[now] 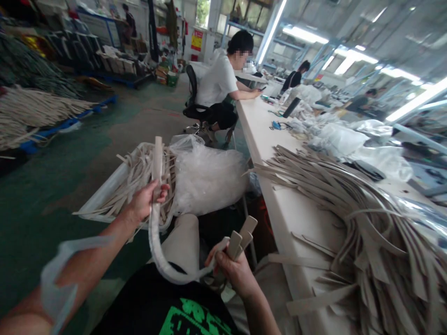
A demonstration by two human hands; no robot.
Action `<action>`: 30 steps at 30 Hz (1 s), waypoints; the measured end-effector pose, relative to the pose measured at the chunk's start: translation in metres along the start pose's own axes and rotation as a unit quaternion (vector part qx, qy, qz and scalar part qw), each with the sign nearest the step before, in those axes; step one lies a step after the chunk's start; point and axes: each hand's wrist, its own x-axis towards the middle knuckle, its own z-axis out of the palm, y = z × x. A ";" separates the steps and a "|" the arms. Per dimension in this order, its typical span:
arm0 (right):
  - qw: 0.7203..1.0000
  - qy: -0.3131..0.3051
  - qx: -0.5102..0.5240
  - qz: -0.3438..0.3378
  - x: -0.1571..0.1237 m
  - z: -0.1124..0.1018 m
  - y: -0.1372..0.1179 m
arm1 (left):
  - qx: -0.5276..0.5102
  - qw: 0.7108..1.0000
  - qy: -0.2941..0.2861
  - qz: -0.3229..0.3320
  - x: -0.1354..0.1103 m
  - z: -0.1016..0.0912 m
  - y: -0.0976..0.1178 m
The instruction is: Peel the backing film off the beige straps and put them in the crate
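Note:
My left hand point(145, 201) is closed around a long beige strap point(156, 251), whose flat end stands up above my fingers. From there the strap hangs in a U-shaped curve over my lap and runs to my right hand point(234, 271). That hand is closed on several beige strap ends point(246, 228), which stick up past the thumb; the curved strap's other end seems gripped there too. Beyond my left hand sits a white bin point(101, 197) with many loose straps point(134, 174) in it. A piece of clear plastic film point(59, 274) lies on my left forearm.
To my right, a long white table point(260, 153) bears a big pile of straps point(349, 209) and clear plastic bags point(349, 135). A stuffed plastic bag point(211, 179) stands by the bin. A seated person point(218, 77) is farther along the table. Bundled strips point(38, 111) lie on a blue pallet.

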 end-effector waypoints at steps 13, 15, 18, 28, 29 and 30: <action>0.983 0.137 0.100 -0.072 0.061 -0.022 -0.037 | 0.429 0.787 -0.420 -0.139 -0.071 -0.020 -0.086; 0.974 0.174 0.120 -0.076 0.059 -0.026 -0.034 | 0.423 0.796 -0.413 -0.131 -0.071 -0.020 -0.084; 0.966 0.213 0.131 -0.069 0.055 -0.029 -0.024 | 0.414 0.808 -0.404 -0.111 -0.071 -0.020 -0.083; 0.984 0.133 0.083 -0.080 0.056 -0.021 -0.024 | 0.453 0.758 -0.457 -0.106 -0.069 -0.011 -0.092; 0.986 0.136 0.056 -0.079 0.057 -0.018 -0.025 | 0.454 0.760 -0.458 -0.081 -0.065 -0.005 -0.093; 0.988 0.134 0.029 -0.076 0.057 -0.014 -0.026 | 0.455 0.764 -0.454 -0.052 -0.062 0.002 -0.094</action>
